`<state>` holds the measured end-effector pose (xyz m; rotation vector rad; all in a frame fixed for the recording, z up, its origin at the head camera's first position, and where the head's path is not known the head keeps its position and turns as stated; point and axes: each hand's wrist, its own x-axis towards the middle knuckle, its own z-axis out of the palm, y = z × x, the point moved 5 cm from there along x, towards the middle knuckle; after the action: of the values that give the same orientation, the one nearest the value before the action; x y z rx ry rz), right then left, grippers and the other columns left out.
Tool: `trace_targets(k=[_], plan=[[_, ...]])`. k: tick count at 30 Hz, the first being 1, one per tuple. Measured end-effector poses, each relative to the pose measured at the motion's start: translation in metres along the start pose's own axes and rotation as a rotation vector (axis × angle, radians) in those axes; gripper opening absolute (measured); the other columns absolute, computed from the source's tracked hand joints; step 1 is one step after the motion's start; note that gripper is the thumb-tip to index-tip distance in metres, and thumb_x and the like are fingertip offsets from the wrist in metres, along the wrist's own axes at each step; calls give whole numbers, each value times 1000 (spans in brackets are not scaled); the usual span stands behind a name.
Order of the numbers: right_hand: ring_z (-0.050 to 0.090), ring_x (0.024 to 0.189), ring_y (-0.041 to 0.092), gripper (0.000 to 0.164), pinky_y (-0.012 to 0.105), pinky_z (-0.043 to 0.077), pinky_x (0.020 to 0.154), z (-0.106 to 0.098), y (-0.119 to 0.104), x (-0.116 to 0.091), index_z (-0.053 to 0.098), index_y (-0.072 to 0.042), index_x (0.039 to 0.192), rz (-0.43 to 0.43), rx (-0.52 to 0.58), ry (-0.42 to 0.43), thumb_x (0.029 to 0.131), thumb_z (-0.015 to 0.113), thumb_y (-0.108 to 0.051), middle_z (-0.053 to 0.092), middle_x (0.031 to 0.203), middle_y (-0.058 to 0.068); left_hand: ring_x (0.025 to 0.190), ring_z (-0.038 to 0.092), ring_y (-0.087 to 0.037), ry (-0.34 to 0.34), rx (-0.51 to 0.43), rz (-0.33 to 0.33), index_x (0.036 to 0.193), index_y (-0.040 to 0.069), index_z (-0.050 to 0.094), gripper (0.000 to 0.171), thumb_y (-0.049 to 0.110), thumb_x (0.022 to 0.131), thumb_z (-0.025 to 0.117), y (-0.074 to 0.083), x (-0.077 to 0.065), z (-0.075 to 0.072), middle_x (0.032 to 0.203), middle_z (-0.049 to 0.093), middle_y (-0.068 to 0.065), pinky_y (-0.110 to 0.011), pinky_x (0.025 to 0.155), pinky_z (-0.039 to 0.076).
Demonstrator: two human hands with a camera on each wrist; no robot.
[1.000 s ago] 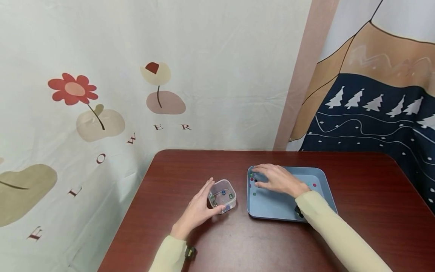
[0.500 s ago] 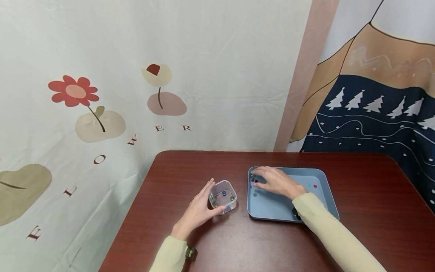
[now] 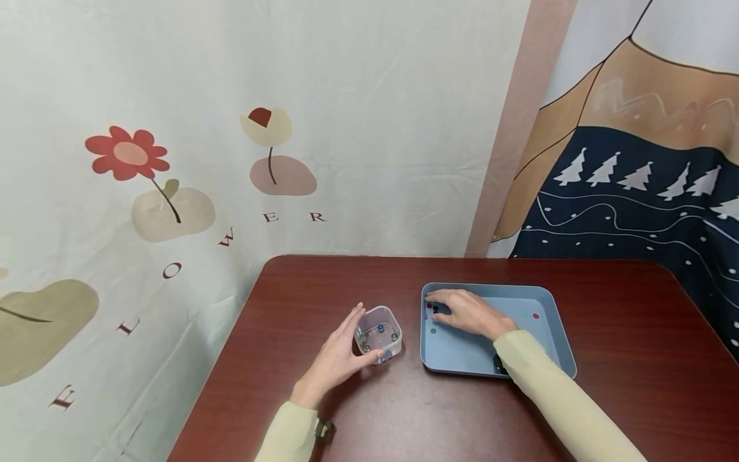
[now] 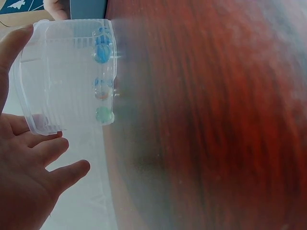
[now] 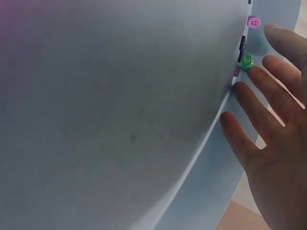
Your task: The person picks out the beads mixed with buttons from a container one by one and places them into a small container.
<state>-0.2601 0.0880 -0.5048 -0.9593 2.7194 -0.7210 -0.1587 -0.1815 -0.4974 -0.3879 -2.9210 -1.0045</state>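
Observation:
My left hand (image 3: 331, 362) holds a small clear plastic box (image 3: 372, 317), thumb on the near side and fingers on the far side. Several glass marbles, among them a blue one (image 4: 101, 52) and a green one (image 4: 103, 114), lie on its bottom. At the left end of a blue-grey tray (image 3: 473, 359), my right hand (image 3: 473, 314) reaches down with fingers spread. In the right wrist view, its fingertips (image 5: 254, 72) are right at a shiny green marble (image 5: 247, 61). A pink four-hole button (image 5: 254, 22) lies near the thumb, with more buttons seen edge-on.
Toward the tray's right side lie a red button (image 3: 535, 316) and a small light-blue one (image 3: 525, 314). A lone green button (image 3: 433, 331) is near the left wall. The brown wooden table (image 3: 398, 417) ends at a printed curtain (image 3: 375, 160).
My right hand has moved slightly left and lowered, its fingers now covering the green piece at the tray's back left corner. The left hand and box have stayed put.

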Motion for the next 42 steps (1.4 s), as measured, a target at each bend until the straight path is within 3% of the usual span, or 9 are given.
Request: trace_targets(k=[7,22,36,42], plan=[[55,135,30,45,51,44,112,1,0,1,66,-8,139,-21,-29,15,98,74,-21,61,144,12,150,38,-30,-1,-4,-5,158,3,39,97,49,85,82,0,0,-1,168,32,-9,-53,116,38],[62,121,25,35,44,51,104,3,-6,5,72,-7,128,-102,-154,51,95,78,-18,68,127,7,150,38,-31,-1,-2,-6,158,3,38,98,50,85,82,1,0,-1,167,33,-10,-55,116,37],[66,98,18,11,39,56,86,3,-10,6,78,-15,103,-168,-197,113,92,80,-15,70,106,0,150,37,-29,-4,-2,-5,158,3,39,97,49,85,82,1,-2,-1,168,32,-9,-53,117,36],[66,98,15,12,38,56,87,3,-7,5,78,-16,105,-142,-159,107,94,78,-15,69,108,-1,150,36,-30,-5,1,-4,158,3,39,96,48,85,82,2,-2,-1,168,32,-10,-53,117,36]])
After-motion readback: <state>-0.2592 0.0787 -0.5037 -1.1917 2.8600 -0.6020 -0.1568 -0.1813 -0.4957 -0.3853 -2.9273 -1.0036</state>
